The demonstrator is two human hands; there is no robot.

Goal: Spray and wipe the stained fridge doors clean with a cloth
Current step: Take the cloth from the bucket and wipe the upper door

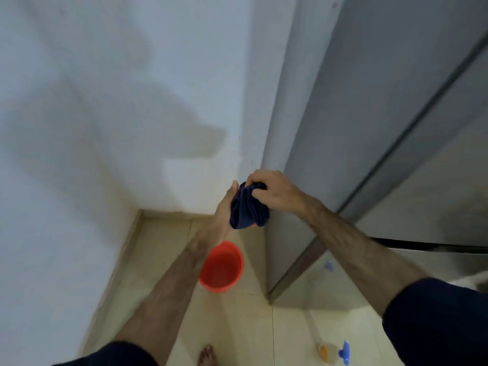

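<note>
Head view, looking down into a corner where a pale wall (118, 101) meets the grey side of a fridge (343, 114). Both arms reach forward, each with a dark sleeve pushed up near the elbow. The right hand (274, 192) is curled over the top of a dark blue cloth (248, 207), its grip closed round the bunched fabric. The left hand (224, 207) lies along the cloth's left side with fingers held fairly straight and the palm against the fabric; whether its thumb hooks round the cloth cannot be told. The cloth hangs in folds between the two hands, in the air just beside the fridge's front corner and apart from the fridge doors (435, 154), whose dark seam runs diagonally on the right.

Below the hands, an orange bucket (221, 266) stands on the beige tiled floor (158, 247), near the fridge's base, holding what looks like water. A spray bottle (332, 352) with a blue trigger and an orange body lies on the floor at the lower right, well apart from the bucket. A bare foot (207, 355) shows at the bottom edge.
</note>
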